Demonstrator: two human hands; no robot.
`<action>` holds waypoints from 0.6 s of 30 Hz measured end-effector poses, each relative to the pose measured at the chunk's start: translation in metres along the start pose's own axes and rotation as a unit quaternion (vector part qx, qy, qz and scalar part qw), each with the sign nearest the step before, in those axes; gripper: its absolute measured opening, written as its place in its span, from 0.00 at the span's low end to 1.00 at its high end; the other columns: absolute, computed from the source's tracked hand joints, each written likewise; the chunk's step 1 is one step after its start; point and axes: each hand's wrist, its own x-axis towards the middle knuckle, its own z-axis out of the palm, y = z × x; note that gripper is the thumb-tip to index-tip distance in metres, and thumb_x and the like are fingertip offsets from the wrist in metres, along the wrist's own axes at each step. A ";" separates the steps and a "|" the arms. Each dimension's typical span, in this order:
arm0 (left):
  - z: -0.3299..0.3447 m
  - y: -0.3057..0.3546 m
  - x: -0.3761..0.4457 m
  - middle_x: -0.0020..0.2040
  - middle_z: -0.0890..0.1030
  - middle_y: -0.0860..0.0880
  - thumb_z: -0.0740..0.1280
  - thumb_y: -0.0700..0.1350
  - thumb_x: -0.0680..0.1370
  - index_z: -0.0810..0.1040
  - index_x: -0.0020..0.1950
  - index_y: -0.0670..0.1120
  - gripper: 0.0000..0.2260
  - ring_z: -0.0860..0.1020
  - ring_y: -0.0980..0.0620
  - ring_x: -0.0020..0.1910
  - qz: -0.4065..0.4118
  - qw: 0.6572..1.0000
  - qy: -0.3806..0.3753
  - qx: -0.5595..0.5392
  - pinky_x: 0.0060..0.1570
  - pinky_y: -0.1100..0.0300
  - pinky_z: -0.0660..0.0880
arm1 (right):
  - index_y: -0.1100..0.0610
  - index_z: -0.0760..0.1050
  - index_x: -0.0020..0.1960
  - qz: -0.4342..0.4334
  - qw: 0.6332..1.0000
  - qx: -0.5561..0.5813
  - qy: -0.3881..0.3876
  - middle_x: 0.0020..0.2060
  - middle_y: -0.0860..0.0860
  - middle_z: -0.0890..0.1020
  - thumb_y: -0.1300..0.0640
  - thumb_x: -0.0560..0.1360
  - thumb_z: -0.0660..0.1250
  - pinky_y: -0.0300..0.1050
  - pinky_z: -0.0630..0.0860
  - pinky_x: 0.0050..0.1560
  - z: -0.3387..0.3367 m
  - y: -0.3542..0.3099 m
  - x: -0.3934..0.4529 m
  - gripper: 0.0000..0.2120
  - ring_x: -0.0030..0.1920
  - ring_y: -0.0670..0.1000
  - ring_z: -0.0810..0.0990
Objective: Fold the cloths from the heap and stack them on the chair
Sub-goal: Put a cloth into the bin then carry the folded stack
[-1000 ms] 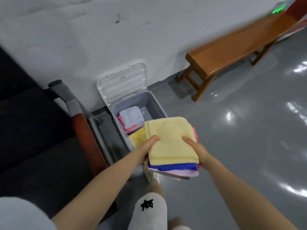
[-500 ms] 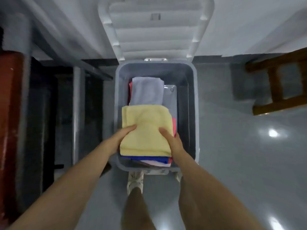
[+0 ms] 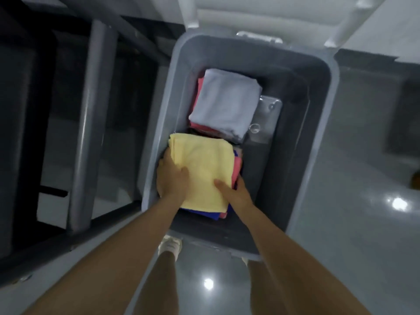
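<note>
Right now I am looking straight down into a grey plastic storage bin (image 3: 302, 178) standing on the glossy grey floor (image 3: 363, 223), its white ribbed lid (image 3: 250, 12) leaning open against the wall behind. Both hands are holding a stack of folded cloths topped by a pale yellow towel (image 3: 204, 171) low inside the bin's near left part. The left hand (image 3: 172, 178) is gripping the stack's left edge, thumb lying on the yellow top and fingers curled under, out of view. The right hand (image 3: 236, 192) is gripping the near right corner likewise, thumb pressing on top, fingers wrapped round the side where pink and blue layers are peeking out. Beyond the stack, just apart from it, a second pile is sitting with a folded pale lilac cloth (image 3: 225, 103) over pink ones, beside a clear plastic piece (image 3: 266, 119) on the bin's bottom. The bin's left wall is crowding the left hand closely. A dark metal frame with a grey tube (image 3: 91, 110) is standing just left of the bin. My bare legs and a white shoe (image 3: 170, 245) are showing below.
</note>
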 end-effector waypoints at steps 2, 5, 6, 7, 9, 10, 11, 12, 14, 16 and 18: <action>-0.011 0.012 -0.007 0.74 0.65 0.44 0.66 0.43 0.77 0.57 0.78 0.46 0.31 0.65 0.43 0.72 -0.011 1.000 0.001 0.010 0.68 0.47 0.67 | 0.51 0.57 0.78 -0.013 1.000 -0.013 -0.007 0.70 0.46 0.70 0.39 0.68 0.74 0.54 0.69 0.69 -0.011 -0.005 -0.005 0.46 0.69 0.52 0.70; -0.043 0.048 -0.017 0.75 0.62 0.42 0.64 0.41 0.78 0.58 0.78 0.45 0.30 0.62 0.41 0.73 0.008 1.000 0.003 0.005 0.69 0.46 0.65 | 0.52 0.61 0.75 -0.047 0.998 -0.035 0.004 0.66 0.48 0.72 0.40 0.72 0.71 0.44 0.71 0.62 -0.033 -0.045 -0.031 0.37 0.66 0.51 0.71; -0.053 0.059 -0.014 0.74 0.63 0.41 0.64 0.41 0.78 0.59 0.77 0.44 0.29 0.63 0.41 0.72 0.013 1.000 0.005 -0.004 0.69 0.47 0.64 | 0.54 0.61 0.75 -0.050 0.998 -0.040 0.013 0.64 0.50 0.73 0.43 0.76 0.68 0.40 0.69 0.57 -0.041 -0.061 -0.039 0.33 0.65 0.51 0.72; -0.065 0.073 -0.008 0.73 0.65 0.40 0.63 0.41 0.78 0.60 0.77 0.44 0.27 0.65 0.40 0.71 0.015 1.000 0.007 -0.016 0.68 0.47 0.66 | 0.57 0.60 0.75 -0.057 0.997 -0.039 0.033 0.65 0.52 0.73 0.46 0.78 0.66 0.38 0.66 0.55 -0.051 -0.079 -0.046 0.32 0.65 0.52 0.72; -0.091 0.107 0.006 0.68 0.71 0.40 0.62 0.42 0.78 0.66 0.74 0.44 0.23 0.72 0.40 0.65 0.017 0.997 -0.001 -0.071 0.64 0.45 0.71 | 0.58 0.64 0.74 -0.087 0.992 -0.026 0.082 0.65 0.55 0.75 0.48 0.79 0.64 0.40 0.67 0.57 -0.075 -0.119 -0.063 0.27 0.66 0.54 0.73; -0.108 0.133 0.012 0.64 0.75 0.41 0.61 0.42 0.78 0.70 0.70 0.45 0.20 0.75 0.40 0.61 0.012 0.994 -0.008 -0.112 0.61 0.45 0.73 | 0.58 0.70 0.69 -0.121 0.986 -0.004 0.112 0.61 0.54 0.78 0.50 0.80 0.64 0.43 0.71 0.58 -0.089 -0.147 -0.073 0.21 0.62 0.55 0.76; -0.124 0.157 0.016 0.59 0.78 0.41 0.61 0.42 0.78 0.75 0.65 0.45 0.15 0.78 0.42 0.57 0.001 0.987 -0.016 -0.162 0.59 0.47 0.75 | 0.57 0.76 0.61 -0.153 0.978 0.032 0.140 0.53 0.54 0.82 0.53 0.80 0.63 0.48 0.74 0.57 -0.101 -0.175 -0.084 0.13 0.55 0.55 0.80; -0.141 0.184 0.020 0.52 0.80 0.41 0.61 0.42 0.79 0.79 0.57 0.45 0.10 0.80 0.45 0.51 -0.010 0.974 -0.033 -0.224 0.56 0.50 0.77 | 0.56 0.78 0.51 -0.180 0.964 0.097 0.172 0.43 0.52 0.83 0.55 0.80 0.63 0.51 0.77 0.50 -0.114 -0.206 -0.093 0.07 0.45 0.52 0.81; -0.176 0.242 0.024 0.40 0.79 0.46 0.61 0.41 0.81 0.77 0.45 0.47 0.07 0.79 0.52 0.34 -0.021 0.930 -0.084 -0.356 0.40 0.59 0.78 | 0.55 0.74 0.41 -0.197 0.916 0.273 0.219 0.31 0.50 0.79 0.59 0.79 0.62 0.45 0.74 0.36 -0.144 -0.278 -0.114 0.08 0.31 0.48 0.78; -0.205 0.287 0.029 0.39 0.76 0.48 0.60 0.41 0.82 0.74 0.48 0.46 0.06 0.75 0.54 0.31 -0.005 0.899 -0.094 -0.428 0.34 0.62 0.73 | 0.56 0.73 0.46 -0.234 0.881 0.326 0.249 0.35 0.51 0.77 0.60 0.79 0.62 0.39 0.74 0.33 -0.169 -0.343 -0.141 0.04 0.32 0.47 0.78; -0.225 0.318 0.038 0.42 0.75 0.48 0.59 0.43 0.82 0.73 0.59 0.45 0.07 0.74 0.52 0.35 0.023 0.897 -0.085 -0.434 0.37 0.61 0.74 | 0.55 0.73 0.55 -0.278 0.885 0.263 0.267 0.40 0.50 0.77 0.57 0.79 0.61 0.40 0.76 0.38 -0.181 -0.387 -0.155 0.07 0.37 0.48 0.78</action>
